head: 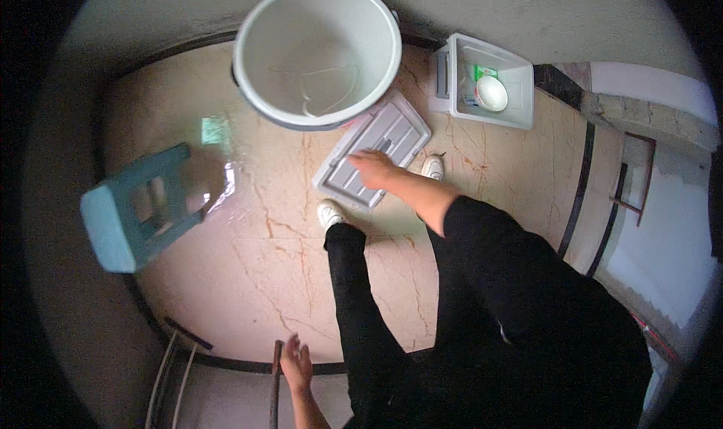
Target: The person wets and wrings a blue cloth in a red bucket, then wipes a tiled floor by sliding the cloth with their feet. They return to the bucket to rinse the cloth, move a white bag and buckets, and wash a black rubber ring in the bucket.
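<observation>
My right hand [373, 168] is stretched out over a grey plastic box lid [390, 127], fingers partly curled. From above I cannot tell whether it touches the lid or holds anything. The lid lies at a slant on the floor, beside a large round plastic bucket [319, 11] and in front of my white shoes. My left hand [296, 361] is low in the view with fingers apart and nothing visible in it. It is close to the end of a dark bar [275, 367]. A thin pale strand [333, 104] lies inside the bucket.
An open grey plastic box [525, 84] stands at the upper right, holding a white bowl [492, 95] and a green packet [486, 72]. At the left a teal plastic stool [113, 226] lies tipped over beside clear plastic [229, 183]. Metal rails [161, 372] stand at the lower left.
</observation>
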{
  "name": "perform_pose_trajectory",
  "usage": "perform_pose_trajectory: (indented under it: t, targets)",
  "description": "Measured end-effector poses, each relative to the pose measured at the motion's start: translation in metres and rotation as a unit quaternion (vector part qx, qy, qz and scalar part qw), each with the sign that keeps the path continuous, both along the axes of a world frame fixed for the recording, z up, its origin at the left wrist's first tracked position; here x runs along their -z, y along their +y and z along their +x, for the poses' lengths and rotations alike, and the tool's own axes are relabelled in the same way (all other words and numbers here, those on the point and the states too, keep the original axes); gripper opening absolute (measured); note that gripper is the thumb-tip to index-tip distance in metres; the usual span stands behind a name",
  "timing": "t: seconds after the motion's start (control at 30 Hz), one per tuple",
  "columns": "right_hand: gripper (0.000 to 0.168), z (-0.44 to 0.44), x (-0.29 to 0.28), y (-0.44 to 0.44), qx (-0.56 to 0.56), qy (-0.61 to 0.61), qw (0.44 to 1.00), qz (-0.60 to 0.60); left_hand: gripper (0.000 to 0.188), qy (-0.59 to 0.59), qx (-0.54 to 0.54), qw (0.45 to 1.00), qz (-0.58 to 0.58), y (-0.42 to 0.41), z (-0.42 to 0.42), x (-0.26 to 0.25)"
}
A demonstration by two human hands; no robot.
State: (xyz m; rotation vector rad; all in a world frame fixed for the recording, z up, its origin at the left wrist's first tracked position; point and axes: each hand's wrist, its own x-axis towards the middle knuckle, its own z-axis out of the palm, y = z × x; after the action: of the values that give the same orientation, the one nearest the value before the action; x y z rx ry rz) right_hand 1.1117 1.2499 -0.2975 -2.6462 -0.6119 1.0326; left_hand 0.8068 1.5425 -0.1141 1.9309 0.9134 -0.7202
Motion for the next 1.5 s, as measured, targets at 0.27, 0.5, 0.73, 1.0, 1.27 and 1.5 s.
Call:
perform_pose_trajectory:
  t: [0.27, 0.5, 0.73, 1.0, 1.27, 1.5]
  targets:
    - [0.019, 0.041, 0.137, 0.017, -0.197, -0.214, 0.955, -0.064, 0.029, 0.19, -0.062, 0.977, -0.078, -0.063, -0.012, 0.035]
    - [0.008, 0.001, 0.037, -0.062, -0.195, 0.022, 0.971, 0.14, 0.029, 0.153, 0.03, 0.983, -0.096, -0.103, 0.054, 0.032]
    - [0.026, -0.027, -0.136, -0.229, 0.395, -0.076, 0.877, 0.262, 0.025, 0.098, 0.171, 0.979, -0.056, -0.137, 0.104, 0.013]
    - [0.04, -0.066, -0.093, -0.372, 0.885, -0.004, 0.306, 0.352, 0.02, 0.058, 0.212, 0.975, -0.035, -0.176, 0.125, 0.026]
    - [0.037, -0.018, 0.045, -0.379, 0.888, -0.046, 0.075, 0.451, 0.019, 0.114, 0.278, 0.954, 0.022, -0.199, 0.153, 0.011]
    - [0.035, -0.009, 0.096, -0.422, 0.918, -0.011, 0.144, 0.37, 0.019, 0.123, 0.255, 0.959, 0.006, -0.205, 0.143, 0.031]
